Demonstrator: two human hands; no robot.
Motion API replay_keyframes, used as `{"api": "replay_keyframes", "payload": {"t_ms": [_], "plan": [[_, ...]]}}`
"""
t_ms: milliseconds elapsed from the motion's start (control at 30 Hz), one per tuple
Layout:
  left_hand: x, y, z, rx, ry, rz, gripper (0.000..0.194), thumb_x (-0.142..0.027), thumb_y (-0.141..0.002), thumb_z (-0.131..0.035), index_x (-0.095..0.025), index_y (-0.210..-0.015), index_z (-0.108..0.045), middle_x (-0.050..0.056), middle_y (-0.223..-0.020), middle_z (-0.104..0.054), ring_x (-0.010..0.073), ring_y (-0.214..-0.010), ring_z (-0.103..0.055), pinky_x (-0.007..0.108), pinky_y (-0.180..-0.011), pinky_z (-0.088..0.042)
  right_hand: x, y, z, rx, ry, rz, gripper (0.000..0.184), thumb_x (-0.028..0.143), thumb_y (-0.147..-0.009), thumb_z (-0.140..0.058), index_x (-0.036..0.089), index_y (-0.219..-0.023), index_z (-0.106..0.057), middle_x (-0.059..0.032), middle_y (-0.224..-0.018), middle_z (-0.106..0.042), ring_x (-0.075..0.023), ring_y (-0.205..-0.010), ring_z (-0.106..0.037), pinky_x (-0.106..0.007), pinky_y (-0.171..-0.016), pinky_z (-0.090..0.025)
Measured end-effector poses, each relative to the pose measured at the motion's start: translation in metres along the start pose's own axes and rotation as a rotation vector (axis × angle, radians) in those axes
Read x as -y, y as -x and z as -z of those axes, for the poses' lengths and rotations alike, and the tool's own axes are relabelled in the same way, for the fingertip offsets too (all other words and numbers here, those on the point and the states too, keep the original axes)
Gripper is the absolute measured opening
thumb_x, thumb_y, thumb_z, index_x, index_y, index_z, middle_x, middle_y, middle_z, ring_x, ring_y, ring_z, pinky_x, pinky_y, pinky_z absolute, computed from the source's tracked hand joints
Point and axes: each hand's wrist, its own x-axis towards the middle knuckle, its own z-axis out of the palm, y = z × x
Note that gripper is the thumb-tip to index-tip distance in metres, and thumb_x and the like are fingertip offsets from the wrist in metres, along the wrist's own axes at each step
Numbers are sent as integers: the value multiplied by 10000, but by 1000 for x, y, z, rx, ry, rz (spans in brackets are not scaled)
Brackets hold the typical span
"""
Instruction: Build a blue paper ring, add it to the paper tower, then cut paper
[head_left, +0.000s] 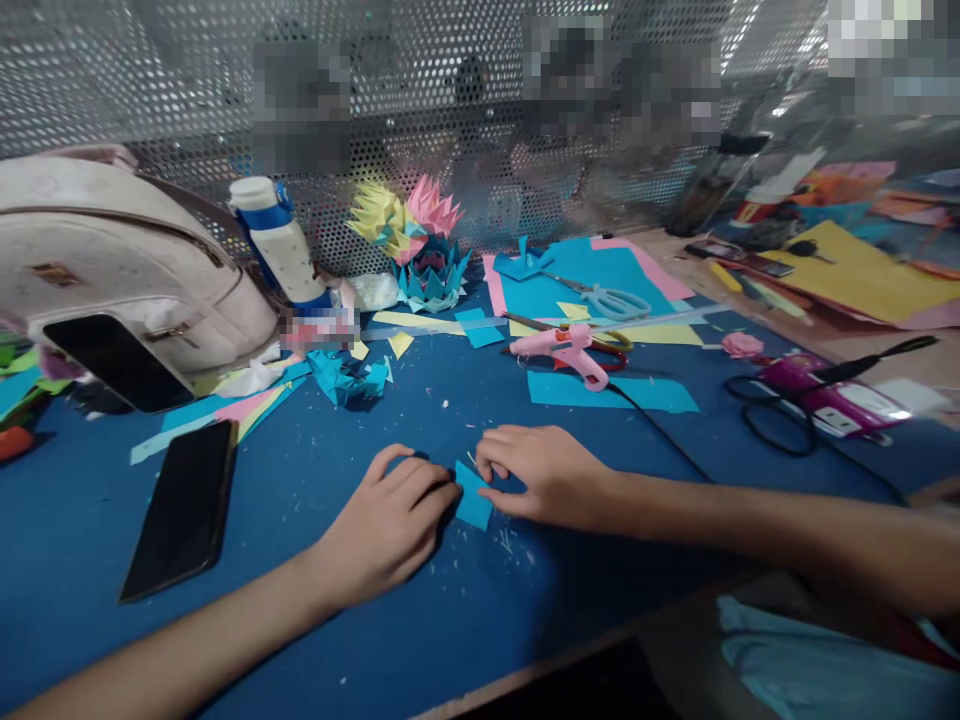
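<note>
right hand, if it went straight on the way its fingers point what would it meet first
Most likely the small blue paper, right in front of the right hand; whether they already touch is hard to tell. Beyond it comes the left hand.

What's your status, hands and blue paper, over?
Left hand and right hand at opposite edges of small blue paper. Paper down on table. Glue gun farther back, apart from both hands.

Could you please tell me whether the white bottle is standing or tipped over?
Standing: the bottle has its blue base down and its white lid on top.
</note>
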Motion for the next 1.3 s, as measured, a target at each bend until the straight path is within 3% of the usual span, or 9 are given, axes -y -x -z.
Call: {"api": "replay_keyframes", "payload": {"t_ms": [200, 367, 533, 700, 900, 1133, 1300], "plan": [[5, -16, 2, -134, 181, 215, 177, -213, -997, -493, -218, -1079, -650, 38, -1029, -683, 182, -958, -606, 386, -920, -367, 6, 2, 6, 41, -32, -32, 89, 280, -852, -656, 203, -862, -614, 14, -836, -665, -144, -800, -600, -243, -573, -281], [8, -30, -6, -107, 291, 390, 64, -294, -891, -692, -237, -913, -711, -8, -922, -735, 179, -872, -632, 362, -875, -378, 8, -1, 14, 4, -29, -17, 25, 215, -859, -645, 201, -838, -643, 17, -831, -703, -132, -746, -605, -241, -571, -278], [4, -38, -14, -136, 353, 522, 97, -217, -844, -699, -225, -757, -741, -10, -782, -747, 165, -757, -641, 307, -792, -421, 5, -8, 17, -31, 3, 19, 109, 144, -843, -596, 204, -848, -687, 7, -864, -703, -132, -758, -601, -238, -553, -252], [-1, -44, -16, -169, 364, 570, 129, -161, -808, -650, -199, -726, -741, 0, -727, -741, 154, -680, -635, 266, -672, -436, -4, -14, 12, -57, -87, 33, 111, 188, -859, -608, 213, -868, -716, 14, -907, -710, -113, -734, -583, -230, -567, -268], [0, -45, -16, -170, 378, 620, 145, -192, -801, -639, -199, -700, -743, 13, -727, -746, 158, -643, -622, 272, -616, -435, -22, -19, 4, -80, -225, -19, 79, 246, -843, -682, 196, -838, -743, 2, -819, -732, -128, -722, -602, -237, -604, -329], [6, -40, -12, -163, 338, 580, 152, -184, -840, -640, -231, -754, -756, 12, -799, -761, 195, -772, -654, 347, -787, -474, -33, -19, 0, -165, -235, 144, 112, 184, -890, -639, 193, -818, -724, -15, -857, -719, -165, -870, -614, -261, -735, -406], [4, -41, -13, -170, 294, 568, 147, -163, -839, -650, -239, -764, -751, -11, -761, -743, 192, -747, -638, 366, -784, -427, -34, -15, -3, -182, -200, 170, 118, 171, -908, -629, 183, -808, -691, -13, -861, -701, -157, -865, -600, -254, -725, -411]]}}
